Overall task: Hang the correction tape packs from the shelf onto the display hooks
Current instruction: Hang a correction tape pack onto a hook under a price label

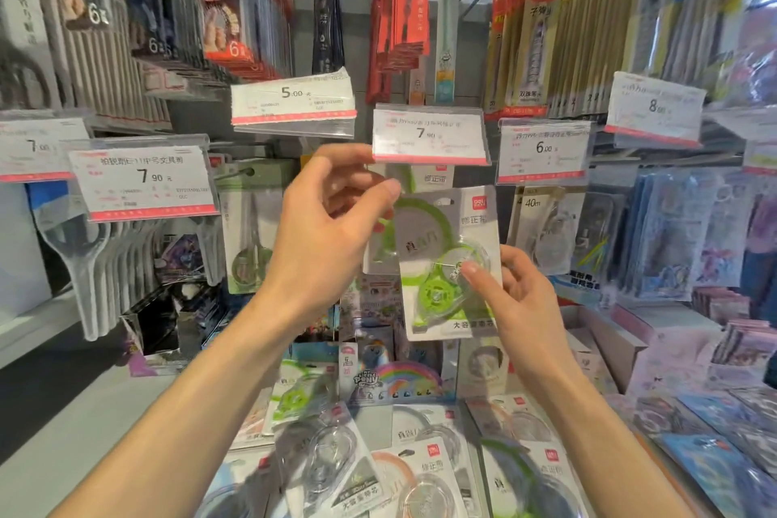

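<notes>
While the right hand [511, 299] pinches a green correction tape pack [452, 261] up by the 7-yuan hook, the left hand [332, 214], fingers curled, steadies hung packs behind. Many packs [424, 467] wait on the near shelf; most work remains.

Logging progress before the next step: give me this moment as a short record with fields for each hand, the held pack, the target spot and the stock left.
left hand: raised, fingers curled at the top left edge of the green pack; exact grip unclear
right hand: pinches the green pack's lower part
green pack: upright, hang hole at the top, just under the 7.00 price tag
already hung: another green pack partly visible behind it
hook: hidden behind the tag
stock left: several correction tape packs lying on the shelf below
</notes>
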Available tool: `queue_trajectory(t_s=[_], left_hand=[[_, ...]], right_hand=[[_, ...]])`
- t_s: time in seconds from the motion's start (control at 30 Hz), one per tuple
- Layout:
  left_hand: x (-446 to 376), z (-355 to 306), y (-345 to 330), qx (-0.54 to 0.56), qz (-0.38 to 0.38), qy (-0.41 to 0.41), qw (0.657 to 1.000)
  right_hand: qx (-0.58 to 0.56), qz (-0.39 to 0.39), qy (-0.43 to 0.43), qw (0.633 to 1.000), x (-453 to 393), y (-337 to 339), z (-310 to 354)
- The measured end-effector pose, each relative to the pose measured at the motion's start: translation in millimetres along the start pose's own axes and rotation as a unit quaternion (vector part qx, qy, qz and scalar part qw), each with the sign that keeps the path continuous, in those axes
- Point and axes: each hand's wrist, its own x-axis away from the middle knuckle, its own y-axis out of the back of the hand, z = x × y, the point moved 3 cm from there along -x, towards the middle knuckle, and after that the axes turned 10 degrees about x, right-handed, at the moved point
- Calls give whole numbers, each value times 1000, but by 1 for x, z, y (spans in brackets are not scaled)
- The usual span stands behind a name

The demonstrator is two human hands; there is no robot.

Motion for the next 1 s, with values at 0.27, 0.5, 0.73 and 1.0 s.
queue_trajectory(t_s=[0.27,0.5,0.73,1.0], left_hand=[[-3,-16,-2,22,11,-20,999],[-2,-13,1,19,14,-14,1000],[-2,-12,5,-1,29,-12,1000],[1,-3,12,-65,44,0,997]], right_hand=[[25,5,59,998,-22,-10,26],[43,-1,53,998,-42,-19,25],[59,-23,15,998,-55,-33,7],[168,-21,-14,986,-73,-53,-23]])
